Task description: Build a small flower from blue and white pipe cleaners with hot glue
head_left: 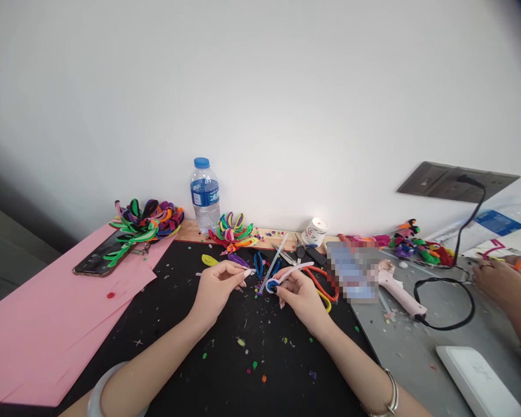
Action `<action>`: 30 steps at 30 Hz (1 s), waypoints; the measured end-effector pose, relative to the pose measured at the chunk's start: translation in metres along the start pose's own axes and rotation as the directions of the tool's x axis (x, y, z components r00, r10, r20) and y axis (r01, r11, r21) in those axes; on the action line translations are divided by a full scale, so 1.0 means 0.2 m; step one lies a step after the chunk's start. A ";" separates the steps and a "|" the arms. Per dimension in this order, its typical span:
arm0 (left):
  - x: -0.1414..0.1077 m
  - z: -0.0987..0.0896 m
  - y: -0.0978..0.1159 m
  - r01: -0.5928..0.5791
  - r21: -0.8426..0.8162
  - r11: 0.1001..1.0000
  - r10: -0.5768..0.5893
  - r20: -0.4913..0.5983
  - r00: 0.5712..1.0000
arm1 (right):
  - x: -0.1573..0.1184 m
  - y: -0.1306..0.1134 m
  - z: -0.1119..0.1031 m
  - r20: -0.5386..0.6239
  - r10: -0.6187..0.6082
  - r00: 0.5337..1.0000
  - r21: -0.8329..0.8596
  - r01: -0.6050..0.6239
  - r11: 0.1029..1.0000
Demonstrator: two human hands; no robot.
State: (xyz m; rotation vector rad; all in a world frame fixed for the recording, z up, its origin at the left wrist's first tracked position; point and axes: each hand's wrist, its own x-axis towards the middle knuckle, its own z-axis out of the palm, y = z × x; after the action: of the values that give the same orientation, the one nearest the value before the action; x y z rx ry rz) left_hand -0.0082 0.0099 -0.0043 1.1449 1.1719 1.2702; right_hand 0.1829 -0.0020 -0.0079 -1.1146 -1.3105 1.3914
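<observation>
Over the black mat [226, 370], my left hand [219, 284] is closed in a pinch, with thumb and index finger together near a thin pale strip. My right hand [299, 295] pinches a white pipe cleaner [294, 269] that curls round a small blue piece [271, 285]. The two hands are a short way apart. Behind and between them lie blue loops [259, 264], a purple loop [238, 260] and a translucent glue stick [274, 262]. A yellow-green loop [209, 260] is beyond my left hand; an orange loop [325, 281] lies beside my right.
A water bottle [205, 200], colourful bundles [150, 223], scissors [285, 255] and a paper cup [315, 233] stand or lie along the back. Pink sheets [65, 324] and a phone [98, 258] are left. Rightward are a corded glue gun [402, 295], a white box [477, 379] and another person's hands [499, 284].
</observation>
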 end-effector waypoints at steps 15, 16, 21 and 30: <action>-0.01 0.00 0.01 0.053 -0.150 0.987 -0.039 0.096 0.995 | -0.01 -0.01 0.01 0.008 0.017 1.000 -0.033 -0.017 0.999; -0.01 0.00 0.00 0.052 -0.150 0.987 -0.038 0.095 0.995 | -0.01 -0.01 0.01 0.005 0.016 1.000 -0.034 -0.016 0.999; -0.01 -0.01 0.01 0.020 -0.094 0.995 -0.015 0.056 0.998 | 0.00 -0.02 0.01 -0.011 0.010 1.000 -0.035 -0.010 0.999; -0.01 0.01 0.01 0.020 -0.006 1.000 -0.020 0.062 0.998 | 0.00 -0.01 0.00 -0.005 0.024 1.000 -0.044 -0.024 0.999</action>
State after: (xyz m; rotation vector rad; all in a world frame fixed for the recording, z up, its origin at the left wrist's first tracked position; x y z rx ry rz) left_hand -0.0069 0.0083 -0.0023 1.1571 1.1298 1.2144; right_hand 0.1825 -0.0019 -0.0067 -1.1653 -1.3338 1.3825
